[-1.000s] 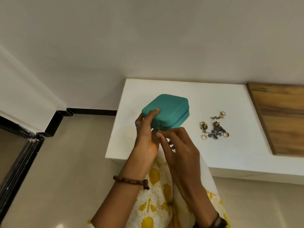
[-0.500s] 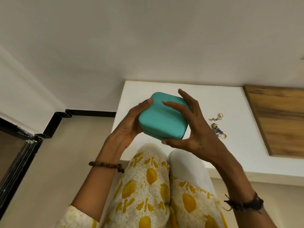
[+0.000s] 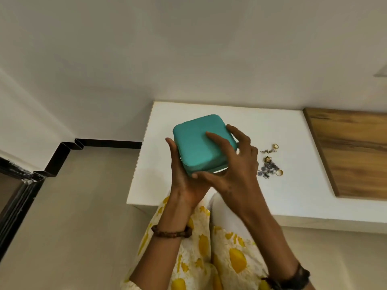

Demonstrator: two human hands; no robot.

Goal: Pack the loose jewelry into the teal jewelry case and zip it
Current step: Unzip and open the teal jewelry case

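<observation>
You are facing a plain off-white wall, with a smooth white surface point(image 3: 209, 114) set against it and a brown wood-grain panel point(image 3: 351, 151) lying along its right side. A beige floor point(image 3: 73, 206) with a black skirting strip point(image 3: 104, 143) runs to your left.

The square teal jewelry case with rounded corners point(image 3: 199, 143) is held up in the air above the near left part of the surface, tilted, its broad face turned toward you. A thin pale gap shows along its lower right edge, at the seam.

Your left hand point(image 3: 182, 181) supports the case from below and along its left side, thumb lying up that edge, fingers curled round under it. Your right hand point(image 3: 234, 164) grips it from the right: forefinger laid across the broad face, thumb pressed at the lower edge, remaining fingers spread round the right side.

The loose jewelry, a small heap of gold rings and silver-grey pieces point(image 3: 270, 164), lies on the surface to the right of the case, apart from it and from both hands.

You wear a brown bead bracelet point(image 3: 171, 233) on the left wrist, a dark band point(image 3: 297, 277) on the right, and a white garment printed with yellow point(image 3: 219, 258).
</observation>
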